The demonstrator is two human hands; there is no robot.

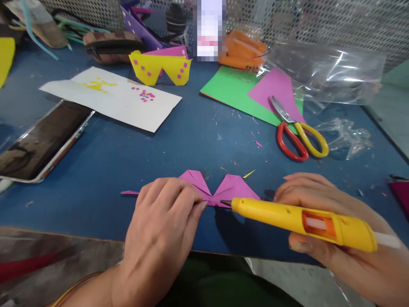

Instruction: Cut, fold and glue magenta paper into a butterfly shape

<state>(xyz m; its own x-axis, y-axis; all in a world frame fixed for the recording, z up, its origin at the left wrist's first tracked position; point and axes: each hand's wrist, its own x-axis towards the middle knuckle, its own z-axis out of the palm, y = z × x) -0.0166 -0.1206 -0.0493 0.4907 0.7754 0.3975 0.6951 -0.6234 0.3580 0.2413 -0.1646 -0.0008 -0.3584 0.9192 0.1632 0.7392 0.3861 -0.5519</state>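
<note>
A pink-purple foam piece (234,189), cut with pointed lobes and a notch in the middle, lies near the table's front edge. My left hand (162,221) is closed over its left part, thumb and fingers pinching the lower edge; a thin pink strip (129,193) sticks out to the left. In my right hand (338,238) is a yellow hot glue gun (268,209) with a white glue stick out of its back end. Its dark nozzle points left and appears at the lower edge of the foam, just right of the notch. The trigger side is hidden.
Red-and-yellow-handled scissors (292,132) rest on green sheets (230,89) at the right. A white paper (121,115) with tiny pink and yellow bits overlaps a phone (47,140) on the left. Yellow mask shapes (161,68) stand behind. Clear plastic (332,72) lies at the back right.
</note>
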